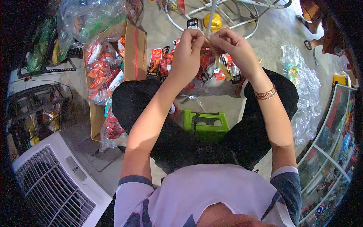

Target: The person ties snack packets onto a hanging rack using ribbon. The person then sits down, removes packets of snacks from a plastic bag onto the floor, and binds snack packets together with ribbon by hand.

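Both hands are raised close together at the top centre of the head view. My left hand [187, 55] has its fingers pinched on one end of a thin yellowish strip [224, 68]. Bent fingers of my right hand [236, 49] close on the same strip, which hangs down between the hands. Behind and below them, red and black packets [155, 62] lie on the floor. A black packet [192, 23] stands just above my left hand. A yellow round object [213, 22] is beyond the fingertips.
A cardboard box [135, 53] with plastic-wrapped red packets is at left. A green stool [206, 123] sits between the knees, pliers [188, 98] beyond it. Clear plastic [302, 94] and a glass case [329, 151] are at right. Another person's foot [308, 45] shows upper right.
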The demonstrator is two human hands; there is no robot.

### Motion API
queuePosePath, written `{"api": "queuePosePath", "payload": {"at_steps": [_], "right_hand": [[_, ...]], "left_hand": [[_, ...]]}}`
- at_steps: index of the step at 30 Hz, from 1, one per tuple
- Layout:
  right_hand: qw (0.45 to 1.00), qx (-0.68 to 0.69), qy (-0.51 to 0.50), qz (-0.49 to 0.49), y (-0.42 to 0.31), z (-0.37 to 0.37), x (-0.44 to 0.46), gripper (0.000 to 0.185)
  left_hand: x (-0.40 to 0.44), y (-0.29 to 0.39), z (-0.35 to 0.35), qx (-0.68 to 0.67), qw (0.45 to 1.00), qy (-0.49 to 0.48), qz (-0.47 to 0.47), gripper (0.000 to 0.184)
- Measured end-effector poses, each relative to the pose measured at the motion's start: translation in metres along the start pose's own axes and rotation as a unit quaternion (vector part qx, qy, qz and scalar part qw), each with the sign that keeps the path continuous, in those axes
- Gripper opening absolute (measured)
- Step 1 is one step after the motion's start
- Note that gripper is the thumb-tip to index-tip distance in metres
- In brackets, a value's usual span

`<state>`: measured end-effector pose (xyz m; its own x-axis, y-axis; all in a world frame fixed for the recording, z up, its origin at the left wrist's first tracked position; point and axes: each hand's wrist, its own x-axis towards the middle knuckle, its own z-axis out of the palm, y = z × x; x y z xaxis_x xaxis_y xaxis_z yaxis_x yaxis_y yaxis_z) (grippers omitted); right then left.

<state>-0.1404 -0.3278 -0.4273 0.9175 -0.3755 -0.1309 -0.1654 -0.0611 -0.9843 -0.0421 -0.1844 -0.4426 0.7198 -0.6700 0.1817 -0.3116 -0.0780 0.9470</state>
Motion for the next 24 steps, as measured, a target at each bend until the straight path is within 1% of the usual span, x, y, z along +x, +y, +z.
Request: {"api": "queuePosePath", "payload": {"at_steps": [2, 3, 5, 6, 7, 8, 10, 11, 12, 13, 14, 15, 16, 17, 18, 19, 20, 22, 23, 24], "right_hand": [[0.999, -0.038, -0.022, 0.013, 0.003, -0.001, 0.001, 0.021], [0.998, -0.064, -0.014, 0.001, 0.008, -0.003, 0.003, 0.02], [0.993, -0.115, 0.003, -0.022, 0.018, -0.006, 0.007, 0.018], [0.989, -0.142, -0.013, -0.03, 0.016, -0.006, 0.006, 0.02], [0.985, -0.168, -0.028, -0.037, 0.012, -0.006, 0.005, 0.021], [0.979, -0.194, -0.043, -0.043, 0.01, -0.006, 0.003, 0.023], [0.976, -0.202, -0.051, -0.063, 0.025, -0.005, 0.004, 0.027], [0.974, -0.206, -0.054, -0.072, 0.035, -0.004, 0.005, 0.03], [0.969, -0.229, -0.076, -0.046, 0.039, -0.003, 0.007, 0.031], [0.963, -0.252, -0.096, -0.019, 0.043, -0.002, 0.01, 0.033], [0.955, -0.274, -0.114, 0.009, 0.05, -0.003, 0.012, 0.035], [0.956, -0.253, -0.094, -0.112, 0.081, -0.004, 0.017, 0.039], [0.952, -0.29, -0.084, -0.051, 0.083, -0.005, 0.02, 0.039], [0.943, -0.325, -0.071, 0.011, 0.086, -0.006, 0.021, 0.04], [0.929, -0.357, -0.057, 0.077, 0.091, -0.011, 0.021, 0.04], [0.836, -0.548, -0.019, -0.018, 0.101, -0.019, 0.02, 0.043], [0.819, -0.573, -0.002, -0.013, 0.111, -0.027, 0.017, 0.042], [0.783, -0.621, 0.033, 0.0, 0.078, -0.038, 0.011, 0.041], [0.844, -0.533, 0.023, -0.049, 0.053, -0.055, -0.003, 0.039], [0.893, -0.438, 0.015, -0.099, 0.022, -0.07, -0.022, 0.038]], "left_hand": [[0.0, 0.004, -0.005, 0.012, 0.999, -0.01, -0.028, 0.021], [0.001, 0.007, -0.008, 0.017, 0.999, -0.015, -0.042, 0.022], [0.005, 0.01, -0.013, -0.144, 0.987, 0.014, -0.075, 0.023], [0.007, 0.011, -0.016, -0.223, 0.97, 0.028, -0.091, 0.024], [0.008, 0.017, -0.024, -0.295, 0.954, 0.016, -0.052, 0.023], [0.011, 0.019, -0.034, -0.323, 0.945, 0.014, -0.051, 0.023], [0.019, 0.019, -0.057, -0.38, 0.924, 0.011, -0.046, 0.024], [0.021, 0.014, -0.07, -0.453, 0.89, 0.001, -0.057, 0.022], [0.023, 0.008, -0.085, -0.524, 0.849, -0.011, -0.069, 0.021], [0.025, 0.009, -0.101, -0.609, 0.787, -0.071, -0.064, 0.022], [0.021, 0.013, -0.111, -0.697, 0.707, -0.111, -0.053, 0.029], [0.019, 0.036, -0.105, -0.81, 0.576, -0.097, -0.048, 0.026], [0.02, 0.045, -0.111, -0.886, 0.437, -0.142, -0.055, 0.018], [0.016, 0.056, -0.11, -0.895, 0.432, -0.108, 0.006, 0.015], [0.014, 0.057, -0.12, -0.895, 0.411, -0.176, -0.01, 0.009], [0.009, 0.063, -0.122, -0.889, 0.428, -0.161, 0.025, 0.007], [0.01, 0.064, -0.124, -0.897, 0.382, -0.223, 0.006, 0.007], [0.01, 0.065, -0.124, -0.876, 0.449, -0.177, 0.016, 0.007], [0.011, 0.064, -0.122, -0.878, 0.449, -0.168, -0.001, 0.008], [0.012, 0.063, -0.119, -0.879, 0.45, -0.158, -0.019, 0.008]]}}
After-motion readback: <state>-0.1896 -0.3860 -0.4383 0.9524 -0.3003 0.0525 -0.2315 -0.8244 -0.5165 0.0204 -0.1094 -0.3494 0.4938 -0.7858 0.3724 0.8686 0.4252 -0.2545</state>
